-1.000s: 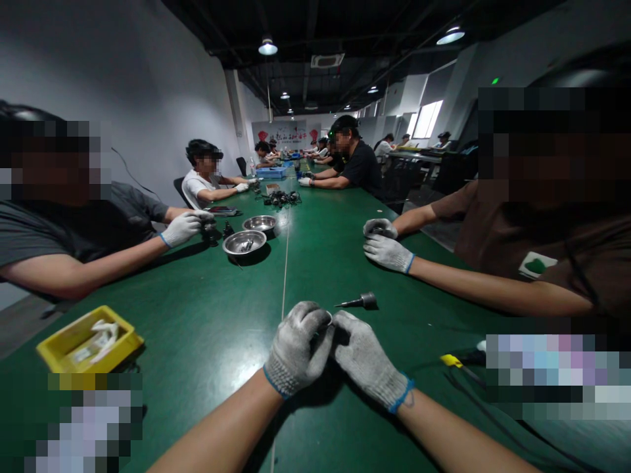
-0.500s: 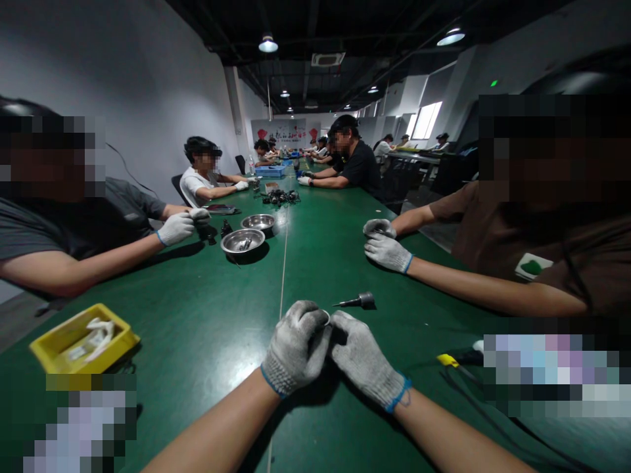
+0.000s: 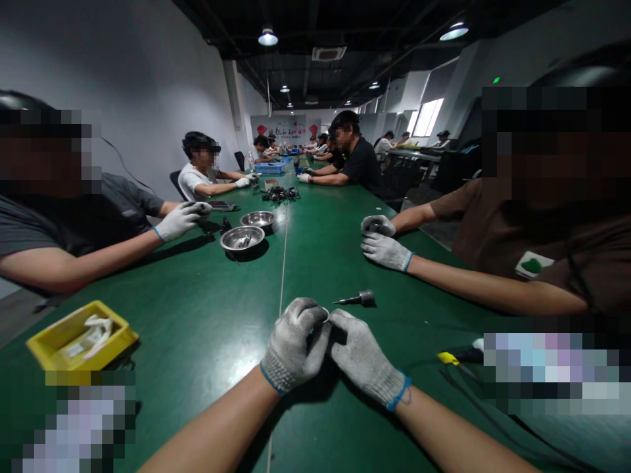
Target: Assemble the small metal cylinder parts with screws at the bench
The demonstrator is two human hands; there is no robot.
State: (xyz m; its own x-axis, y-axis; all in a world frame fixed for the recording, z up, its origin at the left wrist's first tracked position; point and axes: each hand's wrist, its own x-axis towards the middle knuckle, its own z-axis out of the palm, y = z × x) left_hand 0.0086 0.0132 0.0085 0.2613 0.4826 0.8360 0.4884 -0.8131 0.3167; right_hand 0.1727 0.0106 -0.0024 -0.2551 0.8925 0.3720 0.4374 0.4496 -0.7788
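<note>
Both of my hands wear grey-white knit gloves with blue cuffs and meet above the green table (image 3: 211,368). My left hand (image 3: 297,345) is closed, its fingers curled around something mostly hidden; only a thin pale curved edge (image 3: 326,316) shows by the fingertips. My right hand (image 3: 363,355) is closed too, thumb and fingers pressed against the same spot, with what they grip out of sight. Just beyond them lies a dark tool with a thin pointed tip and a thick round end (image 3: 365,299), touched by neither hand.
A yellow bin (image 3: 111,341) with white items stands at left. Farther off are two metal bowls (image 3: 242,251), small parts in the nearer one, and a dark cluster of parts (image 3: 280,194). Gloved co-workers sit on both sides. A cable with a yellow tag (image 3: 447,358) lies at right.
My hands stay almost in place, with only a tiny shift. The co-worker at left has raised their gloved hands slightly. The view has tilted a little.
</note>
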